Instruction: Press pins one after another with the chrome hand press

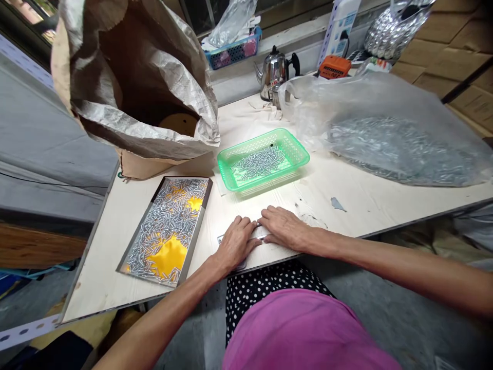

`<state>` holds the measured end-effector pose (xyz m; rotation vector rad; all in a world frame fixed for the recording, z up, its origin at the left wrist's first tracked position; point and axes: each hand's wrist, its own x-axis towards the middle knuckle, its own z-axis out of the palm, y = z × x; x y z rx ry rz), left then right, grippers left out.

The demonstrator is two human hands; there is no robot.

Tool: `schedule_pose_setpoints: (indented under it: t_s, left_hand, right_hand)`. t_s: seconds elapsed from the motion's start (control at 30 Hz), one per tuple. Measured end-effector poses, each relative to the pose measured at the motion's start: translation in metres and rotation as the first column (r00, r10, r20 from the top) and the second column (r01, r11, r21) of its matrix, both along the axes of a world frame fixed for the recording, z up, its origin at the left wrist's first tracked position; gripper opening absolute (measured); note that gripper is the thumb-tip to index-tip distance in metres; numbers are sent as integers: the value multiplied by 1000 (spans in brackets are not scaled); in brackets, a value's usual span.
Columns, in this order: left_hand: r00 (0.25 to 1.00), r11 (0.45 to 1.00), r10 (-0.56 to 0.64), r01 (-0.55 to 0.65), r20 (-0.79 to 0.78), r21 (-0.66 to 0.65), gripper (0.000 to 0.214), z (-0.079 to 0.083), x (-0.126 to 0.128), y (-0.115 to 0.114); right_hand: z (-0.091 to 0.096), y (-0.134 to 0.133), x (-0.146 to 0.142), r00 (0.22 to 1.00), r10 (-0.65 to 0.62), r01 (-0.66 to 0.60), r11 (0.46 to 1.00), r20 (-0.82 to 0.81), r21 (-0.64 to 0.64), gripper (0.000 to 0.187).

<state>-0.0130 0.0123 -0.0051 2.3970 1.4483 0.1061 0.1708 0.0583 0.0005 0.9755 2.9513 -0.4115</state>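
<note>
At the table's front edge, my left hand (235, 242) and my right hand (283, 229) lie close together with fingers bent. Both are closed on a narrow, flat metallic piece (256, 234), which shows only in the gap between them and at a small end left of my left hand. My fingers hide most of it, and its kind is unclear. Just beyond the hands stands a green plastic basket (227, 177) with many small silvery metal pins (259, 163). Left of my left hand lies a shallow tray (198, 226) of similar pins over a yellow bottom.
A large open woven sack (185, 77) rises at the back left. To the right, a clear plastic bag (393, 139) holds a heap of metal pieces. A steel kettle (274, 74) and an orange device (334, 67) stand behind. A grey scrap (338, 204) lies on the white table (370, 200).
</note>
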Motion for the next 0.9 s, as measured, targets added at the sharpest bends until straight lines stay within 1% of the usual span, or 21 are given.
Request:
schedule_pose_setpoints:
  t_s: [0.03,0.07,0.1,0.2,0.3,0.37,0.43,0.47,0.53,0.57,0.6,0.67,0.7,0.73,0.8,0.83,0.87,0.9]
  left_hand:
    - [1000,1000,10,-10,6,9,20,-3,0,-2]
    - [1000,1000,15,-15,10,19,20,-5,0,-4]
    - [1000,999,18,-18,14,28,23,-7,1,-5]
    - [999,1000,3,-4,37,25,33,-11,0,-5]
    - [999,1000,11,-12,45,22,36,-12,-1,-3]
    - [999,998,46,-47,22,40,34,-13,1,-5]
    - [990,987,141,-141,3,76,27,-15,9,-14]
    - [976,971,216,-215,9,108,25,-15,15,-21]
    - [940,922,335,-342,71,182,32,-14,31,-42]
    - [926,901,358,-376,120,215,37,-12,40,-55]
    - [923,895,343,-377,173,238,41,-10,46,-68]
    - [906,885,316,-389,283,257,40,-2,51,-92]
    - [879,863,342,-433,332,258,36,2,48,-102]
    - [840,825,401,-504,365,255,31,6,40,-108]
    - [744,714,559,-657,367,242,22,11,15,-113]
    - [704,668,629,-706,329,236,20,12,1,-111]
    - [685,648,675,-728,274,223,20,12,-13,-106]
    - [679,648,703,-734,210,203,22,11,-25,-100]
  right_hand:
    - [-4,-1,-1,1000,11,-11,1000,-8,6,15]
    - [-9,-3,-2,999,29,-28,1000,-22,13,10]
    - [-14,-4,-2,998,48,-47,999,-44,20,10]
    - [-26,-7,-2,988,85,-81,996,-130,40,19]
    - [-31,-7,0,979,90,-80,995,-182,60,21]
    - [-32,-6,2,978,83,-68,994,-192,80,20]
    - [-33,-5,4,973,59,-41,995,-222,87,14]
    - [-34,-4,6,969,46,-26,996,-244,84,20]
    - [-35,-6,12,957,9,15,997,-291,80,50]
    - [-36,-8,15,952,-13,42,995,-307,86,62]
    - [-36,-11,18,947,-32,67,993,-319,99,69]
    - [-35,-19,25,941,-54,99,988,-335,121,74]
    - [-33,-24,27,937,-55,104,987,-345,124,73]
    - [-32,-29,28,933,-53,102,987,-356,121,72]
    - [-29,-37,28,924,-52,100,989,-379,109,68]
    - [-29,-40,26,920,-55,103,989,-388,102,63]
    - [-30,-43,22,917,-58,104,990,-395,96,58]
    - [-32,-45,18,916,-57,101,991,-398,90,54]
